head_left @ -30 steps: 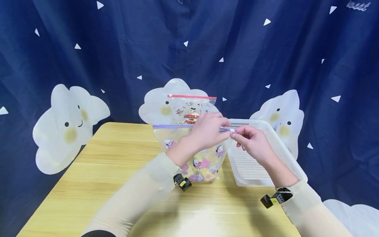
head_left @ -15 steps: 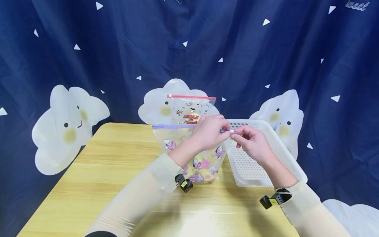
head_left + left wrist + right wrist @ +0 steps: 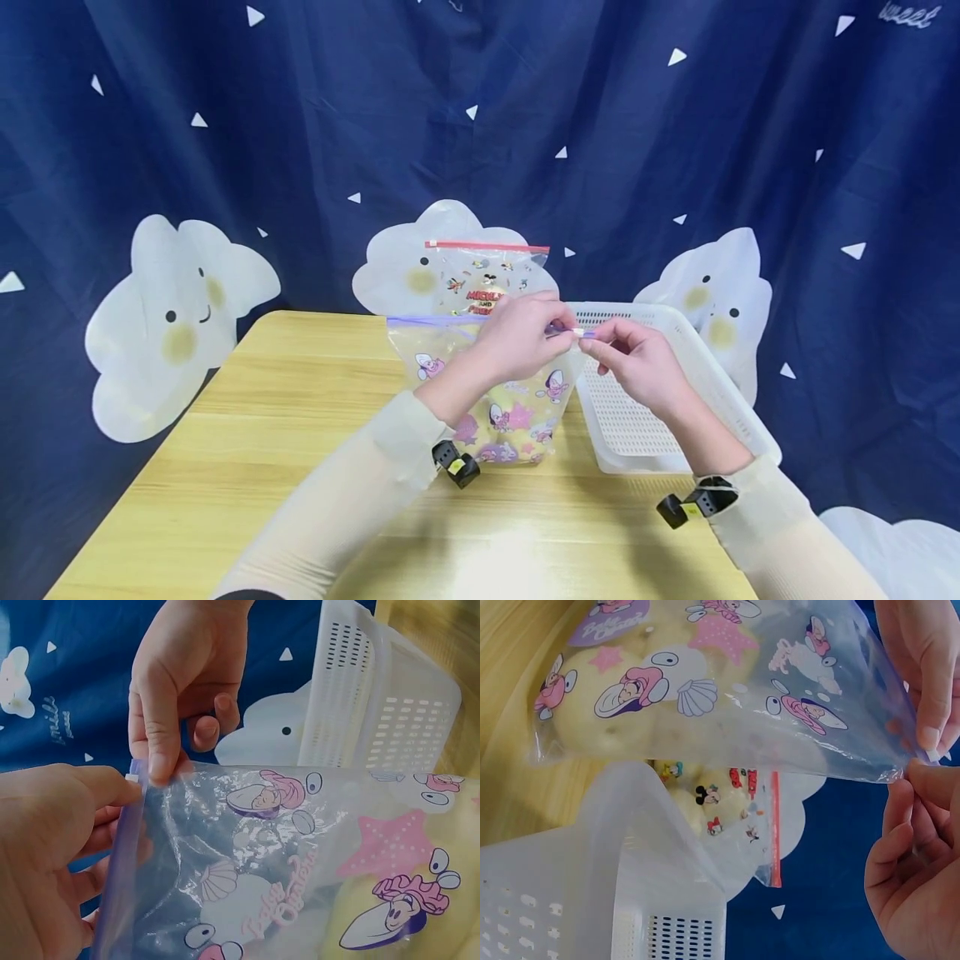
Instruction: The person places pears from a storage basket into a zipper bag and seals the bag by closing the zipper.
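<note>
A clear zip bag (image 3: 517,417) with pink and purple cartoon prints stands on the table, pale yellow round things inside it. Along its top runs a purple zip strip (image 3: 120,855) with a small white slider (image 3: 578,332) near the right end. My left hand (image 3: 521,337) pinches the slider between thumb and finger; in the left wrist view its other fingers lie behind the strip. My right hand (image 3: 637,362) pinches the bag's top right corner, just beyond the slider. Both hands are close together.
Behind stands a second clear zip bag (image 3: 487,279) with a red zip and Mickey print, yellow things in it. A white perforated basket (image 3: 720,392) is at the right on the wooden table (image 3: 300,400). A blue curtain (image 3: 480,125) hangs behind.
My left hand has slid slightly left along the purple strip, and the white slider has moved left with it, away from the corner. My right hand keeps its grip on the corner.
</note>
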Motion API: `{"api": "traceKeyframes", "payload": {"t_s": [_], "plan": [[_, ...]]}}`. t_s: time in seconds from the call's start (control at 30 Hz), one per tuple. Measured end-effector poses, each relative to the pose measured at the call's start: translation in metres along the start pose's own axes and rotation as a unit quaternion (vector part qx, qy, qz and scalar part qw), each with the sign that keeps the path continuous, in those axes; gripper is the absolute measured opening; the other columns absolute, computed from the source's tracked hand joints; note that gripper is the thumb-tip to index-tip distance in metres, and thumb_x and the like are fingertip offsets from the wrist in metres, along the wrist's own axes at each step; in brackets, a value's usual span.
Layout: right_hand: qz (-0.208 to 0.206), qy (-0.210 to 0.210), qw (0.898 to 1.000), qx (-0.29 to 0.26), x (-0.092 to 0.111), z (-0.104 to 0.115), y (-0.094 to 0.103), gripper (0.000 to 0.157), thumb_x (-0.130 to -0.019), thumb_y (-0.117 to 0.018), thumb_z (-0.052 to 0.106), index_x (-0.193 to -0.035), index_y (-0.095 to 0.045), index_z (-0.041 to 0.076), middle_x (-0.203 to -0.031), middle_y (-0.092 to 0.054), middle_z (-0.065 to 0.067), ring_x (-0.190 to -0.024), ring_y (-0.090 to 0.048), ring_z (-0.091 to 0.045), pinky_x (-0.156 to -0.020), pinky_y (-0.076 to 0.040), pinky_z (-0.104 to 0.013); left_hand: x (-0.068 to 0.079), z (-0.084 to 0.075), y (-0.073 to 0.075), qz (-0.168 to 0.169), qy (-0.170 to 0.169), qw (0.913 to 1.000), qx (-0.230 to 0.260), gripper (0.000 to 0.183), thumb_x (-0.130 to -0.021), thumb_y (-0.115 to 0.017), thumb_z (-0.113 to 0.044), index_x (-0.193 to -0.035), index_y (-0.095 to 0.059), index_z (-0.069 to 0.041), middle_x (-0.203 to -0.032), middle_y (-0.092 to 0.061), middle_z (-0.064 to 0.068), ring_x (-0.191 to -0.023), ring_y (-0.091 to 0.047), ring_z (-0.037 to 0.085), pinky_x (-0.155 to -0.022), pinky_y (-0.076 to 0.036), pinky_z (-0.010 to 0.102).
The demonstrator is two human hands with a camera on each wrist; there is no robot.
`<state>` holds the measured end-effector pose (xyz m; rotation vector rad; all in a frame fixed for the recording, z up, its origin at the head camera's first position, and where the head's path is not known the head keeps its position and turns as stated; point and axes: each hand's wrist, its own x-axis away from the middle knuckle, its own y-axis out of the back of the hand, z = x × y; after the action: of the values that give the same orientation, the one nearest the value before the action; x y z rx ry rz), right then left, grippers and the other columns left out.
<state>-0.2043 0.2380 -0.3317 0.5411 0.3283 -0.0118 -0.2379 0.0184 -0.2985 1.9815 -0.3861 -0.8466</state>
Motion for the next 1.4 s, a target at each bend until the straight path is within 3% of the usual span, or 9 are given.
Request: {"api": "traceKeyframes", "payload": {"t_s": [0.23,0.4,0.8,1.07,1.4], "plan": [[0.003,-0.026,1.000,-0.008,0.004,-0.003,0.003,0.023,-0.103,-0.080,0.023,-0.101,-0.072,0.001,-0.078,-0.061,0.007,-0.069,-0.063,-0.018,-0.050,-0.043,-0.029,0.007,0.013,0.008,-0.005,0.015,0.9997,0.016,0.013,-0.104,-0.071,-0.025,-0.111,-0.081,-0.021,-0.109,-0.073,-0.008,-0.105,-0.072,0.013,-0.101,-0.048,0.047],[0.003,-0.024,1.000,-0.011,0.003,-0.003,0.003,0.023,-0.102,-0.080,0.022,-0.103,-0.073,0.000,-0.078,-0.062,0.008,-0.069,-0.063,-0.012,-0.053,-0.045,-0.028,0.017,0.022,0.020,-0.013,0.021,0.9995,0.019,0.010,-0.103,-0.072,-0.024,-0.108,-0.081,-0.021,-0.110,-0.077,-0.007,-0.110,-0.073,0.015,-0.104,-0.048,0.050],[0.007,-0.024,1.000,-0.009,0.005,-0.004,0.002,0.022,-0.102,-0.081,0.021,-0.104,-0.073,0.000,-0.081,-0.063,0.009,-0.070,-0.064,-0.011,-0.056,-0.047,-0.028,0.049,0.049,0.040,-0.038,0.038,0.9983,0.021,0.013,-0.104,-0.072,-0.023,-0.112,-0.081,-0.017,-0.112,-0.077,-0.003,-0.103,-0.076,0.017,-0.105,-0.052,0.049],[0.006,-0.026,1.000,-0.006,0.004,-0.004,0.001,0.023,-0.102,-0.080,0.022,-0.103,-0.073,0.000,-0.080,-0.063,0.008,-0.070,-0.064,-0.011,-0.055,-0.045,-0.028,0.071,0.075,0.057,-0.056,0.056,0.9964,0.033,0.013,-0.104,-0.073,-0.021,-0.111,-0.081,-0.015,-0.110,-0.076,0.001,-0.100,-0.078,0.020,-0.093,-0.062,0.042],[0.005,-0.027,1.000,-0.005,0.003,-0.005,0.003,0.023,-0.103,-0.080,0.023,-0.104,-0.072,0.001,-0.082,-0.063,0.007,-0.070,-0.064,-0.011,-0.053,-0.045,-0.029,0.093,0.101,0.077,-0.071,0.066,0.9928,0.070,0.010,-0.103,-0.074,-0.014,-0.108,-0.081,-0.010,-0.110,-0.077,0.005,-0.102,-0.076,0.025,-0.098,-0.063,0.047]]}}
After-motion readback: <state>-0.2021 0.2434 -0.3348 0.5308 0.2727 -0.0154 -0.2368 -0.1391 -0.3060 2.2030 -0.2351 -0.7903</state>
